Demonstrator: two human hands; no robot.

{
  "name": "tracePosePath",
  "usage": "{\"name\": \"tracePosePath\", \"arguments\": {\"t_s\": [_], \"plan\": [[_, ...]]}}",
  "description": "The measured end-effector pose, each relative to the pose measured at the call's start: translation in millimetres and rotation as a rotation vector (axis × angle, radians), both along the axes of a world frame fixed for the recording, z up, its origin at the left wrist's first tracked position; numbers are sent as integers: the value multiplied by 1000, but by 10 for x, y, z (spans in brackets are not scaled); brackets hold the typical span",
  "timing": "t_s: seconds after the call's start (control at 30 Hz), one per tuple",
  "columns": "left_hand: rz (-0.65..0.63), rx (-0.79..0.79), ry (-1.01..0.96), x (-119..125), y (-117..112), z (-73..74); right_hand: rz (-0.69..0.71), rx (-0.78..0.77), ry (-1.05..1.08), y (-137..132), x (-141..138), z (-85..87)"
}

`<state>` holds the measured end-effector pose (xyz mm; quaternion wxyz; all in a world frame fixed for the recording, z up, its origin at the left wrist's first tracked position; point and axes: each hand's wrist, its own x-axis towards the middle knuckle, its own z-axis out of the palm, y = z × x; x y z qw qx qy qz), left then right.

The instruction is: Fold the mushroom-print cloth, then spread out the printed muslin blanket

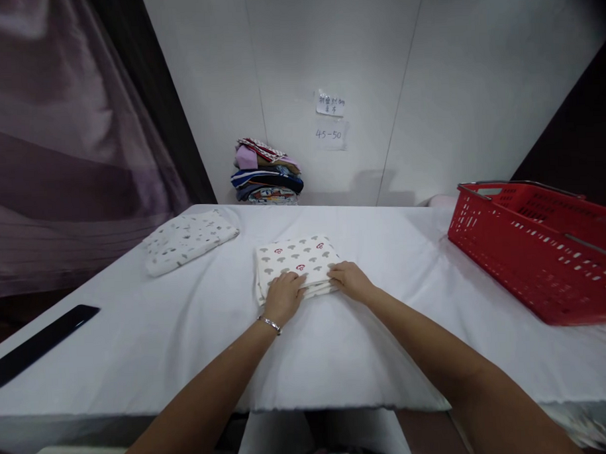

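Observation:
A folded cream cloth [297,255] with grey mushroom-like shapes and a few red motifs lies in the middle of the white-covered table, its layers showing along the front edge. My left hand [284,295], with a silver bracelet at the wrist, is closed on the front edge of this cloth, fingers on top. At the front right corner, my right hand [350,279] grips the same cloth with its fingers bent over the edge. Parts of the fingertips are hard to make out. To the left lies another folded white cloth [189,239] with small grey prints.
A red perforated basket [537,258] stands on the right side of the table [153,351]. On the left rests a long black flat object [43,343]. Folded fabrics [267,174] are stacked at the back by the wall, where handwritten paper signs [331,120] hang. A purplish curtain [65,129] hangs at left.

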<state>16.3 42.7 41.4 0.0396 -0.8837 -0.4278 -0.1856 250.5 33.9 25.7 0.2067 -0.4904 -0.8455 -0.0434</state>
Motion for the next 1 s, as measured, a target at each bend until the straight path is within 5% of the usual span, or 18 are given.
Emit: {"name": "tracePosePath", "arguments": {"t_s": [0.53,1.0], "plan": [[-70,48,108,92,-17,-23,-15,111,-99,-100,56,-74],[1,-106,-35,109,78,16,-19,-57,73,-27,29,25]]}}
